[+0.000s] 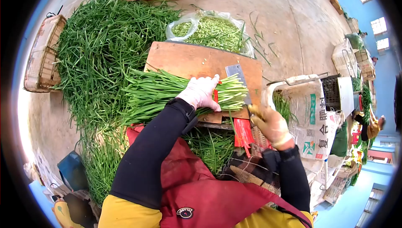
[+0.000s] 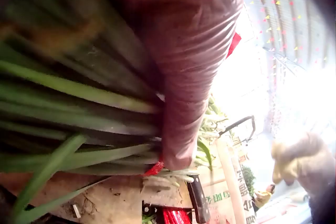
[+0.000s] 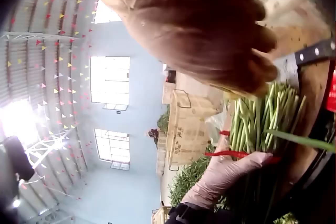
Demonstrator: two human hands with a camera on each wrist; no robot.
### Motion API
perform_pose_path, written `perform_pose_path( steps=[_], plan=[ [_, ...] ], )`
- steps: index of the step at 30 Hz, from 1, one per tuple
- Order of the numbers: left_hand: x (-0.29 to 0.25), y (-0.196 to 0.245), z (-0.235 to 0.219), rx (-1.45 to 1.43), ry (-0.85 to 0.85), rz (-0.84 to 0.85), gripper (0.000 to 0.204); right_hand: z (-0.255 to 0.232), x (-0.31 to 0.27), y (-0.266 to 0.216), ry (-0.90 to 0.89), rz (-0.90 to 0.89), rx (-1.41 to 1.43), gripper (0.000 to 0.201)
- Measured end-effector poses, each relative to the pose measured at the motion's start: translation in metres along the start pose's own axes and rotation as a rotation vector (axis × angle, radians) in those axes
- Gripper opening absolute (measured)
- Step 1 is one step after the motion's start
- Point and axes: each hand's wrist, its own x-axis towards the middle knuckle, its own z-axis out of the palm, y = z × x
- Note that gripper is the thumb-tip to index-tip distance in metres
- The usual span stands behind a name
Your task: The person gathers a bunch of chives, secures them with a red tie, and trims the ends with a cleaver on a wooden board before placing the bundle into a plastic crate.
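My gloved left hand point(image 1: 201, 92) grips a thick bunch of green chives point(image 1: 155, 92), thumb and fingers wrapped round it near the pale cut ends. A red band point(image 1: 215, 95) circles the bunch beside the fingers. The bunch lies on a wooden board point(image 1: 180, 56). A cleaver point(image 1: 236, 75) rests on the board just past the stalk ends; its black handle point(image 3: 317, 50) shows in the right wrist view. My gloved right hand point(image 1: 272, 127) hovers near the board's right edge, fingers loosely bent and holding nothing. Red strips point(image 1: 243, 134) hang below the board, close to that hand.
A large heap of loose greens point(image 1: 100, 39) lies at the left. Behind the board sits a clear plastic bag point(image 1: 182, 25) of cut stalk pieces. A white printed sack point(image 1: 307, 119) over a metal frame stands at the right. Crates point(image 1: 44, 58) stand beyond the heap.
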Motion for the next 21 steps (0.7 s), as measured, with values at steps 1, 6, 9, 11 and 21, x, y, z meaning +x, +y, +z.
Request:
perform_pose_path(
  steps=[1,6,9,11,21],
  plan=[
    [0.000,0.000,0.001,0.003,-0.002,-0.002,0.113,0.008,0.017,-0.011,0.088,0.001,-0.016,0.033],
    [0.001,0.000,0.000,-0.001,0.006,0.006,0.113,0.066,0.071,0.010,0.231,-0.129,-0.069,0.028],
    [0.000,0.000,0.000,-0.007,0.014,-0.001,0.112,0.072,0.075,0.012,0.241,-0.131,-0.005,0.024],
    [0.001,-0.001,-0.002,-0.008,-0.009,-0.007,0.112,0.074,0.069,0.017,0.236,-0.104,0.046,0.022],
    [0.002,0.002,0.000,0.027,-0.001,-0.011,0.110,0.081,0.065,0.055,0.179,0.156,-0.125,0.023]
  ],
)
